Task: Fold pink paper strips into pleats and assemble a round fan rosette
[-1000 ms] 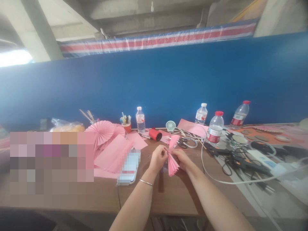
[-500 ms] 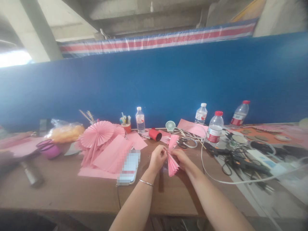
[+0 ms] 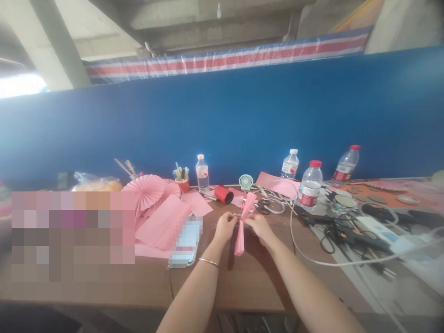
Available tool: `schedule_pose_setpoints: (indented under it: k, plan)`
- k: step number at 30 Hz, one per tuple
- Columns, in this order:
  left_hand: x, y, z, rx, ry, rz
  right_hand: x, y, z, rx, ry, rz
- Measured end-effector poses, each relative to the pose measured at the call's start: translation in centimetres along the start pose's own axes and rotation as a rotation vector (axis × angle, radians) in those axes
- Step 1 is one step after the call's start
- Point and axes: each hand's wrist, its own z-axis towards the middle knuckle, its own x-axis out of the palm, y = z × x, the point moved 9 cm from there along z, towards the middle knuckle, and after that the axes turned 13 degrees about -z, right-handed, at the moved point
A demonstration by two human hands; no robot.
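Note:
A narrow strip of pleated pink paper (image 3: 241,240) stands out between my two hands above the wooden table, pinched in at its middle and flaring at both ends. My left hand (image 3: 225,227) is closed at the left of that middle, its thumb and fingertips pressed together. From the right, my right hand (image 3: 260,228) pinches the same middle part. A thin pale strand shows by the left fingertips; what it is I cannot make out. Just beyond the paper lie black-handled scissors (image 3: 264,206).
Pink paper fans (image 3: 144,192) and a phone (image 3: 187,245) lie to the left. Behind are a red cylinder (image 3: 222,194), a small fan (image 3: 246,181) and a water bottle (image 3: 202,175). Cables (image 3: 342,233) and a red-capped bottle (image 3: 310,189) occupy the right. Blurred blocks cover the left.
The pleated paper has turned, and its lower end now looks narrower and points slightly left. My left hand has shifted a little left, the right hand a little as well.

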Motion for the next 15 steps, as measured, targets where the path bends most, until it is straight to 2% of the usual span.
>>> schedule_pose_setpoints:
  k: [3,5,7,8,10,13,15]
  plan:
    - [-0.8,1.5,0.0,-0.137,-0.096,-0.190,-1.0,0.1,0.2,-0.041,-0.100,-0.102]
    - [-2.3,0.8,-0.3,-0.097,-0.239,-0.209,-1.6,-0.1,0.2,-0.036,-0.160,-0.152]
    - [-3.5,-0.9,-0.7,0.024,-0.336,-0.147,-1.9,-0.1,0.2,-0.039,-0.202,-0.201]
    - [-3.5,-1.7,-0.9,0.066,-0.330,-0.119,-2.1,-0.1,0.2,-0.047,-0.219,-0.228]
    - [-2.5,-2.1,-0.9,0.064,-0.221,-0.092,-2.2,0.2,0.2,-0.072,-0.247,-0.286]
    - [-0.4,-0.8,-1.0,-0.075,-0.031,-0.074,-2.2,0.9,0.1,-0.111,-0.274,-0.351]
    - [0.3,0.0,-1.0,-0.128,0.021,-0.083,-2.1,1.3,0.0,-0.133,-0.276,-0.374]
